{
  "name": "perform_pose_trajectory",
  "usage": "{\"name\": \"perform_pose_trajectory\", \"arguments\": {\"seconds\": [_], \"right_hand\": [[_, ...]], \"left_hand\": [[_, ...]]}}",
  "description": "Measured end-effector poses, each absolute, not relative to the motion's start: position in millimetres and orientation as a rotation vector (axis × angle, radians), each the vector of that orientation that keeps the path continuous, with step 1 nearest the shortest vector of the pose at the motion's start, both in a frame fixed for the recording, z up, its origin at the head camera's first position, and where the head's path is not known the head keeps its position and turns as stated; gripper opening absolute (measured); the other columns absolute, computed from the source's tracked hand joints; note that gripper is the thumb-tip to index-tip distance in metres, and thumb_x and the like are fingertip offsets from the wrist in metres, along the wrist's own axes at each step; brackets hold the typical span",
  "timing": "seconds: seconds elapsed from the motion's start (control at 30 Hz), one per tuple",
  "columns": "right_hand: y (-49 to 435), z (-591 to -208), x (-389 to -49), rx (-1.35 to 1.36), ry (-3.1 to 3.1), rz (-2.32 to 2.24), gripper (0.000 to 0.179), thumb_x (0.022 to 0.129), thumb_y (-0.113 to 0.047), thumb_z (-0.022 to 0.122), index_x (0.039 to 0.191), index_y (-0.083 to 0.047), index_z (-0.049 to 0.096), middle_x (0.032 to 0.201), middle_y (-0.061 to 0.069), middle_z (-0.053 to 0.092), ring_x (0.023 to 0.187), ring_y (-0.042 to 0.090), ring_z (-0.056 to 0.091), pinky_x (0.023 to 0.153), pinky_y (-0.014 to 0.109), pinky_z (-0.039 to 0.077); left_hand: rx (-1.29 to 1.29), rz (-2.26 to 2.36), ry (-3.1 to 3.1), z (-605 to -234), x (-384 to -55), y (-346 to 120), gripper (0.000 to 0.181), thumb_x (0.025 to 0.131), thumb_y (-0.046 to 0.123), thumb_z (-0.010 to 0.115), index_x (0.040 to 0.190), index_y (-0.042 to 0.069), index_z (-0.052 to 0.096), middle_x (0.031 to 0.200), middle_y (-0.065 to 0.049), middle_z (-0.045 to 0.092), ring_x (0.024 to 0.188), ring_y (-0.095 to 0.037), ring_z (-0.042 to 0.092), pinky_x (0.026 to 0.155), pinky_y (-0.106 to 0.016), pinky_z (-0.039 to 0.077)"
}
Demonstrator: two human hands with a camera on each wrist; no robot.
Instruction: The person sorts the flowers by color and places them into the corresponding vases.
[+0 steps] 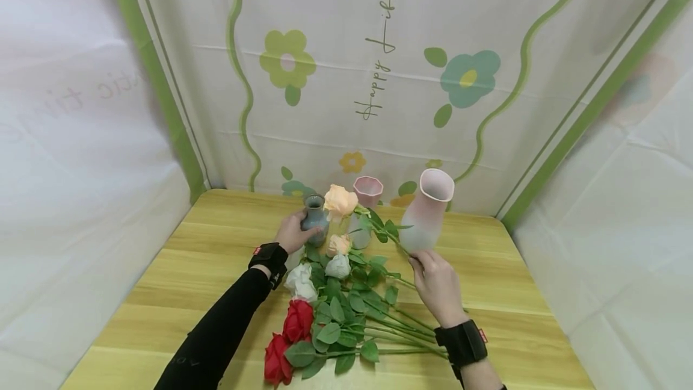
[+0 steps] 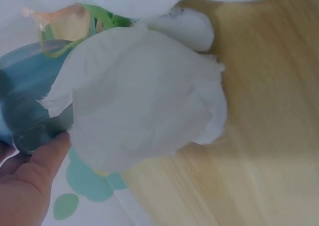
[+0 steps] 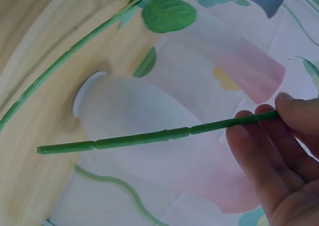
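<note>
My left hand grips a small blue-grey vase with a narrow neck near the back of the table. In the left wrist view, fingers hold the vase's glazed side, and a white rose blocks much of the view. With thumb and fingers, my right hand pinches the stem of a peach rose, whose bloom is raised in front of the pink vase and close to the blue-grey one. The stem's cut lower end sticks out past the fingers in the right wrist view.
A tall pink-and-white vase stands at the back right, and a slimmer pink vase is partly hidden behind the raised rose. Red roses, white roses and another peach rose lie on the wooden table. Printed curtains surround it.
</note>
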State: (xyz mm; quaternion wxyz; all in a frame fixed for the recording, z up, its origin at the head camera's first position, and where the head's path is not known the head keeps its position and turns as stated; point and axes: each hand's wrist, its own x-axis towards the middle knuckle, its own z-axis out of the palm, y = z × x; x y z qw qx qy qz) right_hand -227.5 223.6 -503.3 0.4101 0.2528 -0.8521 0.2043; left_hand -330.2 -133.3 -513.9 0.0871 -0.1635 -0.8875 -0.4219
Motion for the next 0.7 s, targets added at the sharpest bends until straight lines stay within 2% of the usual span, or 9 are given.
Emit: {"name": "perform_pose_trajectory", "arguments": {"seconds": [0.07,0.2,0.37,0.4,0.43,0.53,0.7], "right_hand": [[218.0,-491.4,-222.4,0.638,-2.149,0.539,0.005,0.094,-0.008,0.069,0.1,-0.008,0.069,0.089,0.003,0.062,0.07,0.018,0.059,0.056,0.028,0.049],[214.2,-489.4,-225.1,0.663,-2.104,0.628,0.021,0.088,0.003,0.071,0.108,-0.002,0.067,0.093,0.01,0.065,0.075,0.023,0.064,0.06,0.032,0.056],[237.4,-562.8,-271.0,0.615,-2.06,0.671,0.033,0.097,-0.013,0.066,0.129,-0.017,0.062,0.106,-0.001,0.064,0.088,0.013,0.063,0.073,0.02,0.055],[239.4,-572.1,-276.4,0.626,-2.05,0.731,0.034,0.097,-0.012,0.066,0.131,-0.016,0.061,0.108,0.002,0.064,0.09,0.016,0.064,0.074,0.024,0.056],[244.0,-587.0,-286.2,0.608,-2.05,0.743,0.036,0.098,-0.015,0.065,0.133,-0.02,0.059,0.11,-0.002,0.063,0.092,0.013,0.063,0.075,0.022,0.055],[245.1,-604.7,-296.1,0.592,-2.051,0.874,0.036,0.097,-0.013,0.067,0.131,-0.021,0.06,0.113,-0.002,0.063,0.094,0.016,0.063,0.077,0.025,0.055],[240.3,-608.0,-298.7,0.563,-2.057,0.972,0.032,0.098,-0.013,0.066,0.127,-0.025,0.061,0.11,-0.005,0.063,0.094,0.015,0.063,0.075,0.022,0.056]], "left_hand": [[-0.492,-1.25,-2.649,-513.6,-330.2,-133.2,0.068,0.094,0.026,0.069,0.143,-0.012,0.04,0.133,-0.029,0.051,0.12,-0.042,0.053,0.096,-0.041,0.051],[-0.491,-1.298,-2.643,-513.4,-329.1,-134.8,0.067,0.095,0.022,0.07,0.145,-0.01,0.039,0.136,-0.029,0.049,0.123,-0.042,0.05,0.099,-0.044,0.049],[-0.482,-1.351,-2.623,-513.0,-328.2,-135.1,0.066,0.096,0.021,0.069,0.146,-0.009,0.038,0.138,-0.029,0.047,0.125,-0.043,0.048,0.1,-0.046,0.048],[-0.48,-1.355,-2.623,-512.7,-328.1,-135.0,0.066,0.096,0.021,0.069,0.146,-0.009,0.038,0.138,-0.029,0.047,0.125,-0.043,0.049,0.1,-0.046,0.048],[-0.478,-1.36,-2.621,-512.9,-328.4,-135.0,0.066,0.096,0.021,0.069,0.146,-0.008,0.039,0.138,-0.029,0.047,0.125,-0.043,0.049,0.1,-0.046,0.049],[-0.476,-1.36,-2.628,-513.0,-329.1,-134.9,0.066,0.096,0.021,0.069,0.146,-0.007,0.038,0.139,-0.028,0.047,0.125,-0.042,0.049,0.1,-0.045,0.049],[-0.476,-1.337,-2.636,-513.2,-329.5,-134.6,0.066,0.096,0.021,0.069,0.147,-0.007,0.038,0.139,-0.028,0.048,0.125,-0.042,0.049,0.1,-0.045,0.049]]}}
